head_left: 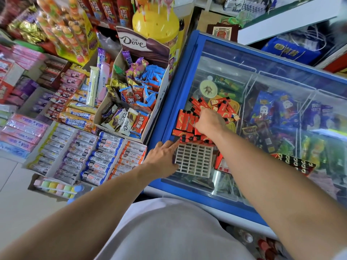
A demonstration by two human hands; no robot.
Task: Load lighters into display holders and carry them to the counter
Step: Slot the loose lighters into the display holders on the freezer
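Observation:
A pile of red lighters [212, 105] with black caps lies on the glass lid of a blue chest freezer [185, 76]. A white gridded display holder [194, 159] rests on the lid just in front of the pile, with one row of lighters [196, 139] standing along its far edge. My left hand [162, 158] steadies the holder's left side, index finger stretched toward the filled row. My right hand [209, 121] is down in the pile, fingers curled over red lighters; the grip itself is hidden. A second holder [295, 162], filled with black-capped lighters, lies to the right.
A cardboard Dove box [131, 102] of wrapped chocolates stands left of the freezer. Trays of candy rolls [90, 158] and gum fill the lower left shelf. A yellow lollipop tub [155, 25] stands behind. Ice-cream packets show under the glass.

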